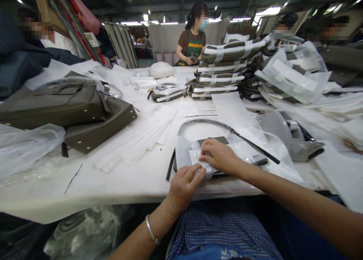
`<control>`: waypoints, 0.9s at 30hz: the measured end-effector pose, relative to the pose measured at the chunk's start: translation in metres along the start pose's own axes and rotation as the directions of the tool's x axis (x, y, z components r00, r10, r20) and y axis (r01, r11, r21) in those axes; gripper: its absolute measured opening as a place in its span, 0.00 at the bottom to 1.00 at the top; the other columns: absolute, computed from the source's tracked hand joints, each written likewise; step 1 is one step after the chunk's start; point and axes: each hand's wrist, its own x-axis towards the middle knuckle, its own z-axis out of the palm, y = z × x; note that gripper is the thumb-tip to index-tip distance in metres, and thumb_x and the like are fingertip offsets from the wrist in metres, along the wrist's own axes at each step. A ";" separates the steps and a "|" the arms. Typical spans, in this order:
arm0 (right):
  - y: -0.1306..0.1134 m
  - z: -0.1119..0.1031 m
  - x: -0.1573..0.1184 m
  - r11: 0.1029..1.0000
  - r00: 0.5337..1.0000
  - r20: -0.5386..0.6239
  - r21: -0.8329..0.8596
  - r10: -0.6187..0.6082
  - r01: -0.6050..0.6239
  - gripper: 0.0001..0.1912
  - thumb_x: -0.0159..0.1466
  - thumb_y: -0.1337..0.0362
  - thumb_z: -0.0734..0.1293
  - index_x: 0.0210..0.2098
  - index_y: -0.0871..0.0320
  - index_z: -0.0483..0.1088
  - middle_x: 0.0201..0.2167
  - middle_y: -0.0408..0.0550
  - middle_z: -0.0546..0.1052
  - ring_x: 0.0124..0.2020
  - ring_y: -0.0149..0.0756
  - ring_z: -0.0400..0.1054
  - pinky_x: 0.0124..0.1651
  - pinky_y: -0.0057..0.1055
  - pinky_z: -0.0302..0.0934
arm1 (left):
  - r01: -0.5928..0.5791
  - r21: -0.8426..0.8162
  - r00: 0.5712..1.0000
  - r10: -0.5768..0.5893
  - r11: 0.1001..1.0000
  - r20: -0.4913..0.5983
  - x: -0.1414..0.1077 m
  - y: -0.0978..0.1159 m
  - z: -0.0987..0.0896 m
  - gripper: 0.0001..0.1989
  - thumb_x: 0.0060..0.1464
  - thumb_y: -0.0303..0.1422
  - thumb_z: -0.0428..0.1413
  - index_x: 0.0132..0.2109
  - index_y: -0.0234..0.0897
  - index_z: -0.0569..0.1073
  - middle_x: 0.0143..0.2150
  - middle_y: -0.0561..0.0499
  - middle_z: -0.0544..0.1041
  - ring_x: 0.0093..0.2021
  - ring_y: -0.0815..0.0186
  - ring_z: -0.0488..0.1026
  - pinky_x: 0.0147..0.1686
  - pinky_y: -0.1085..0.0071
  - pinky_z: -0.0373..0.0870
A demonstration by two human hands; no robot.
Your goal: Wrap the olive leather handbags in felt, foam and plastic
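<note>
A dark bag (217, 139), partly covered in white sheets and clear film, lies flat near the table's front edge. Its wrapped strap (204, 121) arches behind it, with a bare dark end reaching right. My left hand (185, 184) rests at the bag's front, fingers bent and together on the white wrapping (195, 156). Just above and to the right, my right hand (219, 154) has its fingers curled and pinched on the same wrapping. What the fingertips hold is too small to make out.
Brown bags (99, 127) lie at the left beside fanned white sheets (136, 139). Wrapped bags stand in a stack (218, 78) at the back. A tape dispenser (279, 131) sits at right. A person (191, 42) stands across the table.
</note>
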 end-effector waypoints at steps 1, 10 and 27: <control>0.001 -0.001 0.002 1.000 1.000 0.018 0.016 0.004 -0.005 0.05 0.61 0.63 0.72 0.30 0.55 0.72 0.37 0.45 0.75 0.44 0.38 0.68 0.43 0.31 0.59 | -0.010 0.009 1.000 0.010 1.000 0.024 0.001 0.000 -0.001 0.13 0.63 0.23 0.54 0.53 0.33 0.72 0.51 0.44 0.78 0.47 0.61 0.73 0.47 0.65 0.73; 0.006 -0.001 0.005 0.997 0.999 -0.051 0.073 -0.005 0.009 0.05 0.62 0.62 0.71 0.32 0.56 0.73 0.36 0.44 0.75 0.36 0.33 0.69 0.41 0.28 0.60 | -0.025 0.100 0.997 0.018 0.995 0.074 0.002 0.003 0.001 0.15 0.64 0.24 0.51 0.57 0.30 0.71 0.54 0.41 0.78 0.46 0.58 0.74 0.46 0.61 0.75; 0.217 -0.157 -0.122 0.493 0.468 -0.174 0.444 0.866 -0.748 0.13 0.65 0.60 0.65 0.28 0.60 0.75 0.31 0.57 0.82 0.33 0.44 0.78 0.39 0.37 0.73 | -0.083 0.095 0.996 0.081 0.992 0.029 -0.008 -0.008 0.008 0.20 0.64 0.24 0.52 0.62 0.32 0.68 0.57 0.46 0.76 0.52 0.59 0.73 0.54 0.62 0.69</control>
